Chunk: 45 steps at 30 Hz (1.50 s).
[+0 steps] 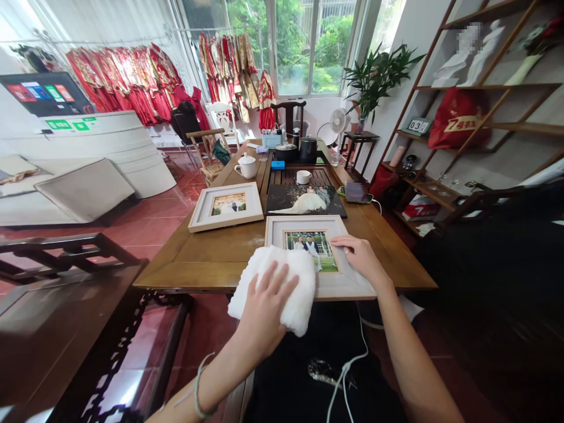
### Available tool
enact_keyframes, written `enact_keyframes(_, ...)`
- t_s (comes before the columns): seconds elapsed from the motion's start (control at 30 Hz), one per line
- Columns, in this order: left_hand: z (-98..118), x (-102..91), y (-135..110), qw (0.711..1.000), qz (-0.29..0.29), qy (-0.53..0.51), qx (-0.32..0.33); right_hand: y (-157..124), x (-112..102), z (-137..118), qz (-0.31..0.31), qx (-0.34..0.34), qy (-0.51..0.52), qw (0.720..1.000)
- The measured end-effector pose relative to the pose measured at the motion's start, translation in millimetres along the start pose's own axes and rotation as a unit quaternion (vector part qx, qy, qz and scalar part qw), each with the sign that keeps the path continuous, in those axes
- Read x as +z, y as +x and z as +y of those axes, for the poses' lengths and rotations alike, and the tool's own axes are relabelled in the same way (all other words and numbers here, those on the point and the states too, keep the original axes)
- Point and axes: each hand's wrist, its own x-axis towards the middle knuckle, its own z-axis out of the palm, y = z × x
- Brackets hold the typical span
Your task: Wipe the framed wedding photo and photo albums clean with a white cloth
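Observation:
A fluffy white cloth [247,288] is under my left hand [268,294], whose fingers spread across its top while the thumb is hidden. The cloth covers the lower left corner of a pale picture frame [304,223] and hangs past the table's near edge. My right hand [363,258] holds the frame at its right side, fingertips by the inner edge of the mat. Inside the frame is a photo [326,258] of two people outdoors, partly covered by the cloth. A second framed photo [229,204] lies farther left, and a dark picture panel [282,197] lies just behind.
The wooden table [189,258] also bears a lidded white mug [247,166], a small white cup [303,177], a blue box [277,165] and a phone [356,192] with a cable. A white cord [363,352] hangs near my lap. Shelves [493,126] stand right, a dark wooden chair [66,294] left.

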Motion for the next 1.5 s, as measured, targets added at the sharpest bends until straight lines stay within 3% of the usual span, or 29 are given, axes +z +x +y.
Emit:
enact_keyframes(0.1, -3, -1.5, 13, 1.0, 0.012, 0.003, 0.011, 0, 0, 1, -0.009, -0.002, -0.001, 1.0)
enact_keyframes(0.57, -39, -9.3, 115, 0.986, 0.149, 0.069, 0.005, -1, 0, 6, -0.015, -0.005, -0.006, 1.0)
enact_keyframes(0.73, -47, -10.1, 134, 0.984, 0.163, 0.064, -0.012, -1, 0, 5, -0.02, -0.009, -0.015, 1.0)
enact_keyframes(1.1, -28, -11.3, 92, 0.997, 0.053, 0.035, 0.039, 1, 2, 2, 0.006, 0.003, -0.008, 1.0)
enact_keyframes(1.5, 16, -10.1, 18, 0.987, -0.045, -0.016, 0.15, 0, 5, 8, 0.009, -0.002, -0.016, 1.0)
